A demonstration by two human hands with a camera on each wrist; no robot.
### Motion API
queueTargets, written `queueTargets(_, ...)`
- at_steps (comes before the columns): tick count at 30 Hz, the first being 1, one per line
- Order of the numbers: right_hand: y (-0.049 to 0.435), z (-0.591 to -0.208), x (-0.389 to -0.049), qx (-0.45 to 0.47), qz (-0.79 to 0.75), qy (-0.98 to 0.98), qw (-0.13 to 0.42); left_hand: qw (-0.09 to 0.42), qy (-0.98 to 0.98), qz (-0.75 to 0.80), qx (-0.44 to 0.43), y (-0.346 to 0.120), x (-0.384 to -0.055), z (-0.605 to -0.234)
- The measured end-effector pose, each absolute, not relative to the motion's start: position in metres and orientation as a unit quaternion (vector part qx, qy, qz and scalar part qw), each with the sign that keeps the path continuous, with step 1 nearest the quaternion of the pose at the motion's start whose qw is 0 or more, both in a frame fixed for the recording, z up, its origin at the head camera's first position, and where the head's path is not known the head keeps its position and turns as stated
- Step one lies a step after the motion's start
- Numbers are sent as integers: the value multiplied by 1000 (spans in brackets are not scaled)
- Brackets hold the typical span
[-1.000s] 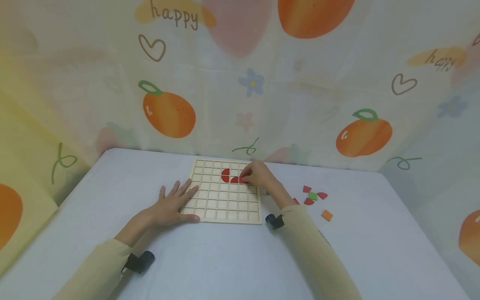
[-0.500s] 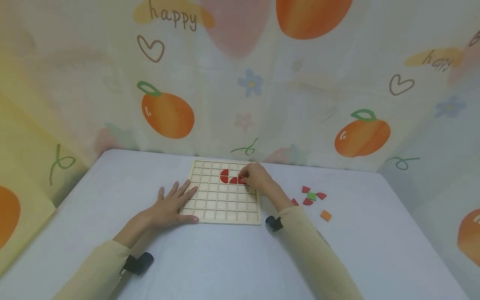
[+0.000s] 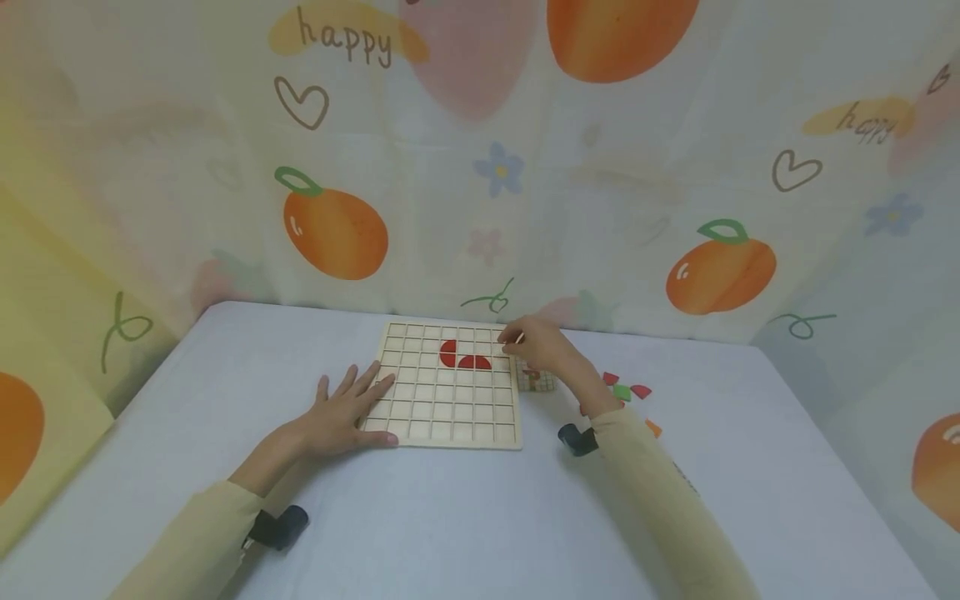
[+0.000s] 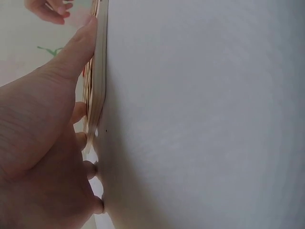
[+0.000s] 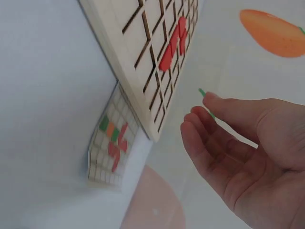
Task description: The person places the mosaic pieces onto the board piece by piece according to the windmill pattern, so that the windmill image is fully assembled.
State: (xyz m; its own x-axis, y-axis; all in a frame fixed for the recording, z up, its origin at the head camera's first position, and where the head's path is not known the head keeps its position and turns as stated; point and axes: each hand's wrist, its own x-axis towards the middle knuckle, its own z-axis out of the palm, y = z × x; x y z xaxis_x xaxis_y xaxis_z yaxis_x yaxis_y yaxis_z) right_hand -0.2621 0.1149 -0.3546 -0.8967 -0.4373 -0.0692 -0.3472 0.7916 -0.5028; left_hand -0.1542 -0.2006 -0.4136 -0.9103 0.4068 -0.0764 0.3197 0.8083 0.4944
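A wooden grid board [image 3: 431, 429] lies on the table with red quarter-circle tiles [image 3: 474, 362] in some of its cells. They form two half-round shapes near its upper middle. My left hand [image 3: 337, 419] rests spread over the board's left edge, thumb at the near corner; the left wrist view shows that thumb [image 4: 78, 50] against the rim. Over the board's far right corner hovers my right hand [image 3: 542, 346], loosely curled. In the right wrist view its thumb and fingertips [image 5: 190, 133] stand apart with nothing between them.
A printed pattern card [image 5: 107, 157] with red, green and orange cells lies by the board's right edge. Further right are loose red tiles [image 3: 641, 391], a green tile [image 3: 622, 392] and an orange tile [image 3: 654, 427], partly behind the right forearm. A patterned cloth hangs behind the table.
My right hand has let go of a red tile, now lying in its cell, and moved right and slightly up. More of the pattern card shows. My left hand has stayed put.
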Motion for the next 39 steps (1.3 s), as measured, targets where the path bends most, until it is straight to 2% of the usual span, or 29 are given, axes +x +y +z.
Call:
queueTargets(11,157,-357,-265,-244,-255,934,58,89,947,241,193,-202,-158,-417)
queueTargets(19,177,-357,-257,-265,-249,929,68,90,946,246,192,-201,-156,-413)
queueTargets(25,191,-359,-248,-262,-229,933,93,93,946,245,191,-200,-155,-413)
queueTargets(30,205,-362,-241,-264,-225,928,139,93,945,247,192,-200,-155,-413)
queueTargets(35,218,-365,-236,-227,-225,929,185,92,946,245,190,-200,-155,-413)
queueTargets(39,228,-368,-234,-230,-220,926,204,91,946,246,190,-200,-155,-413)
